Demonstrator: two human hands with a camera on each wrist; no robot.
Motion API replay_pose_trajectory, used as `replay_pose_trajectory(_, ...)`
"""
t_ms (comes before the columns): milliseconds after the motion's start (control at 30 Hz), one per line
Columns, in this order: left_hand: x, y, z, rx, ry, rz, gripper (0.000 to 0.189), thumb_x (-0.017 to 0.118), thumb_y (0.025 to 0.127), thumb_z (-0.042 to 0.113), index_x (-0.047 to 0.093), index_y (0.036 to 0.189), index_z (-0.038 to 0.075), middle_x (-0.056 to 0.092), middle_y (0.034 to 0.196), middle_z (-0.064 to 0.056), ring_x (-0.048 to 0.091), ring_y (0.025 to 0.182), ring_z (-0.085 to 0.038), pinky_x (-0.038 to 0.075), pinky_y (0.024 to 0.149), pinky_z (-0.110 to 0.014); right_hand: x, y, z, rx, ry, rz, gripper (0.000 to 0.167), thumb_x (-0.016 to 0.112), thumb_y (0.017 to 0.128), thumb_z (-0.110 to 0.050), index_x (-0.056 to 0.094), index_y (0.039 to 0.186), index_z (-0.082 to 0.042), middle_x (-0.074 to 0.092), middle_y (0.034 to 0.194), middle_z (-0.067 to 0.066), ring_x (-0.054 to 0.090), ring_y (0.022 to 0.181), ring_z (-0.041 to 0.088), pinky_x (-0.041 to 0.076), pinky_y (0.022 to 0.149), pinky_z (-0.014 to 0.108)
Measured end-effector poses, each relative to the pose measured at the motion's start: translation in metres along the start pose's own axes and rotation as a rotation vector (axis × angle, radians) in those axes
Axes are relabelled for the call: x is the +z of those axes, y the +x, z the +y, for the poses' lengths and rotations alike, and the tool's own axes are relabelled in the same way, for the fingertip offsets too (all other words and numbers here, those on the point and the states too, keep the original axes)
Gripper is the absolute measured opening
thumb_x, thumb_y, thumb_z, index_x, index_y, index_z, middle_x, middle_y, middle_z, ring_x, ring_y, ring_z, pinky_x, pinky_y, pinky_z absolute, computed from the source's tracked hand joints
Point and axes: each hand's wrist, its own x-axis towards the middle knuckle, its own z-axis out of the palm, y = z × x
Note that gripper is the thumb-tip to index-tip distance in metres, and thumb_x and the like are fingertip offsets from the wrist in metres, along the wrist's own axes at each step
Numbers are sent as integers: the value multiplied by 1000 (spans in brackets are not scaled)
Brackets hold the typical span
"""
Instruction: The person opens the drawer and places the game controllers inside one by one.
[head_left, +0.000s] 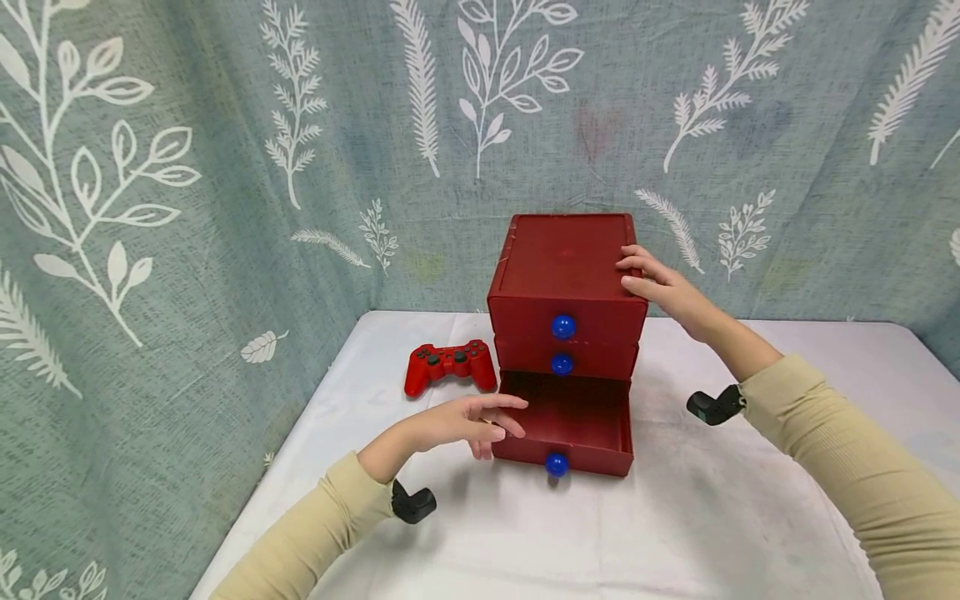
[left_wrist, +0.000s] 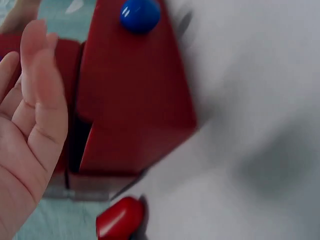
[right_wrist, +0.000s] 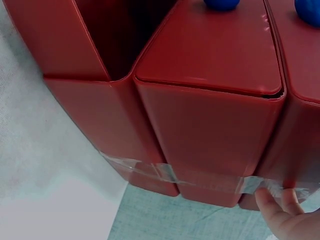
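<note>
A red cabinet (head_left: pixel 567 254) of three stacked drawers with blue knobs stands on the table. Its bottom drawer (head_left: pixel 558 454) is pulled out, with its bare red floor showing; the upper two are closed. My left hand (head_left: pixel 480 421) is at the drawer's left front corner, its fingers loosely extended and gripping nothing. In the left wrist view its fingers (left_wrist: pixel 42 85) appear in front of the drawer unit; contact is unclear. My right hand (head_left: pixel 663 283) rests on the cabinet's top right edge. Two of its fingertips (right_wrist: pixel 267 200) show against the taped side in the right wrist view.
A red game controller (head_left: pixel 450 367) lies on the white tablecloth (head_left: pixel 487 542), just left of the cabinet. Clear tape (right_wrist: pixel 205 180) runs around the drawer units. A green-grey leaf-patterned curtain (head_left: pixel 360 125) hangs behind and to the left of the table.
</note>
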Motion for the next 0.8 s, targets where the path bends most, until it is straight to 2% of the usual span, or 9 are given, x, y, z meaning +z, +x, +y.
replay_pose_trajectory(133,-15,-6,0,2,-16,100,51,55,91,22,38,139,11,59,119,-10,60,84,-42,51,77,-38,0,0,0,-3,-2,-6,47,42,96,-23,34,135,2,5,154,5,-3,140,25,9,106,59)
replay_pose_trajectory(233,-26,-9,-2,-1,-34,180,50,55,91,21,40,137,10,60,117,-10,62,79,-37,51,77,-38,0,0,0,1,3,-1,46,42,96,-23,34,135,2,6,154,4,-2,140,25,10,106,59)
replay_pose_trajectory(400,-42,-13,-7,11,-79,294,50,55,91,18,38,137,7,61,115,-12,64,74,-23,51,76,-36,0,0,0,-2,5,-4,46,42,96,-23,34,134,2,5,154,5,-3,140,25,10,106,59)
replay_pose_trajectory(533,-54,-13,-11,23,-98,407,52,56,91,17,37,137,4,62,112,-8,64,78,-16,51,76,-30,0,0,-1,2,1,1,45,42,96,-22,35,134,2,6,154,4,-2,140,24,10,106,58)
replay_pose_trajectory(667,-64,-12,-13,18,-96,538,49,57,91,17,40,136,7,59,117,-11,63,92,-20,49,80,-30,0,0,0,3,-6,-2,46,42,97,-24,35,134,2,6,154,3,-2,140,25,10,106,58)
replay_pose_trajectory(767,-70,-10,-15,-4,-90,613,48,57,91,18,42,136,10,55,124,-17,60,102,-29,47,86,-36,0,0,1,7,-5,-1,46,43,96,-25,35,133,1,6,153,2,-2,140,23,10,106,58)
replay_pose_trajectory(800,-72,-10,-16,-10,-89,633,48,57,91,18,42,136,11,54,125,-18,60,102,-29,46,88,-39,0,0,0,8,-4,-2,46,43,96,-25,35,133,1,6,153,2,-2,140,23,10,106,58)
